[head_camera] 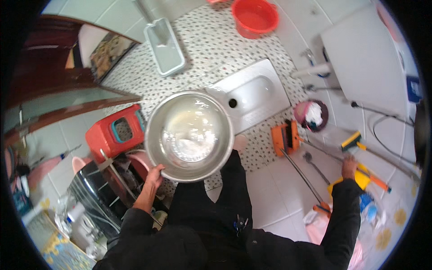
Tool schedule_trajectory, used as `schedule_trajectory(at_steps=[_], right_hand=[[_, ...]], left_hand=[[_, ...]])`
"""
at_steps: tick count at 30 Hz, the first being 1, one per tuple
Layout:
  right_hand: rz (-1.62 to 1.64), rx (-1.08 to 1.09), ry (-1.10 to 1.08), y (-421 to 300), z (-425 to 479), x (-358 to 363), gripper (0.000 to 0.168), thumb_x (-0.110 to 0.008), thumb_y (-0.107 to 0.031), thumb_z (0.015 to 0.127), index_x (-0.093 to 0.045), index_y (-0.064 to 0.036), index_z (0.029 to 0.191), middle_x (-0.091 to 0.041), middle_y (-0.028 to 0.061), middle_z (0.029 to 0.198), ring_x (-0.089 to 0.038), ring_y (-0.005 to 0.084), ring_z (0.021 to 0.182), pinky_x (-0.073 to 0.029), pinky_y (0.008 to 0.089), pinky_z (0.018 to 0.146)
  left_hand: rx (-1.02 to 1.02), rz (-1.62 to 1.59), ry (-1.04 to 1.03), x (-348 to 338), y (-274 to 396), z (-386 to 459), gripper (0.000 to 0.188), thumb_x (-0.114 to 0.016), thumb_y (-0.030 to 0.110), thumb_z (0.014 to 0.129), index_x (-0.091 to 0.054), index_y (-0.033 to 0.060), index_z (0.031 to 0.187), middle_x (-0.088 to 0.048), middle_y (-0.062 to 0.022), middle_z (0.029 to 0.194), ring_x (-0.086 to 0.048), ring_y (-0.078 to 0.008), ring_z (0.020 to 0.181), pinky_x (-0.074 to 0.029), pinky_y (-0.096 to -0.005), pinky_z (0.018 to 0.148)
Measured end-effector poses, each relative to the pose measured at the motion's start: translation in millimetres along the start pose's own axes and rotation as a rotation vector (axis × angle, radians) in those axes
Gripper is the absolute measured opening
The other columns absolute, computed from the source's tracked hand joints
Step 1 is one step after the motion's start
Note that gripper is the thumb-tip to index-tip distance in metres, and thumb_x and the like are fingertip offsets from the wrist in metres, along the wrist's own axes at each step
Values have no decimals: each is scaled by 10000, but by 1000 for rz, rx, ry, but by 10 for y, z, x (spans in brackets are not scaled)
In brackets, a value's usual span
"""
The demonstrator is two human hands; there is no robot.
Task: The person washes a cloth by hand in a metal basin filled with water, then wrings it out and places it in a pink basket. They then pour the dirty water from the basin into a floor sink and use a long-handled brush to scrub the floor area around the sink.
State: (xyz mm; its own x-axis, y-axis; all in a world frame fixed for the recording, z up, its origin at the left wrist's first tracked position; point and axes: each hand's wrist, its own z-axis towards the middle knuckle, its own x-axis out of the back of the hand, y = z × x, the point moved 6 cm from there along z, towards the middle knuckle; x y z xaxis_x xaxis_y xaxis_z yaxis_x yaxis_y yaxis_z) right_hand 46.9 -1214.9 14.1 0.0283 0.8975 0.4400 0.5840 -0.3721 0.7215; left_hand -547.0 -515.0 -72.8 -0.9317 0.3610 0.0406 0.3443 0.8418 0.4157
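Observation:
My left hand [155, 176] grips the lower left rim of a large stainless steel basin [152, 152], which holds clear water with bright reflections. Its far right edge overlaps the view of a white squat toilet pan [260, 108] set in the floor. Out to the right, my right hand [349, 166] is at the long handles by the tiled wall, beside a yellow plastic object [362, 179] and below a yellow-edged squeegee [351, 141]. What its fingers touch is too small to tell.
An orange dustpan and brush [285, 138] stand right of the pan. Further off are a red bucket [255, 18] and a grey rectangular tub [167, 50]. On the left are a red plastic stool [114, 131] and a black ribbed container [98, 189]. A waste bin [312, 114] stands by the wall.

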Motion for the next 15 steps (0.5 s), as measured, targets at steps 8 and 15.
schedule_trajectory(at_steps=[8,15], right_hand=[[130,145,-106,99,82,457,157,-557,-171,866,-605,-113,1003,-659,95,910,-657,274,830,-513,390,705],[263,188,-2,449,-442,1589,127,-610,-138,808,-590,-62,909,-638,146,805,-635,341,802,-504,438,682]], left_hand=[[118,107,36,58,-401,72,471,-631,79,729,-477,-23,1163,-589,-102,1018,-570,-213,822,-452,-338,637],[49,59,26,43,-394,153,474,-638,85,727,-471,17,1165,-585,-83,1018,-557,-199,855,-428,-333,639]])
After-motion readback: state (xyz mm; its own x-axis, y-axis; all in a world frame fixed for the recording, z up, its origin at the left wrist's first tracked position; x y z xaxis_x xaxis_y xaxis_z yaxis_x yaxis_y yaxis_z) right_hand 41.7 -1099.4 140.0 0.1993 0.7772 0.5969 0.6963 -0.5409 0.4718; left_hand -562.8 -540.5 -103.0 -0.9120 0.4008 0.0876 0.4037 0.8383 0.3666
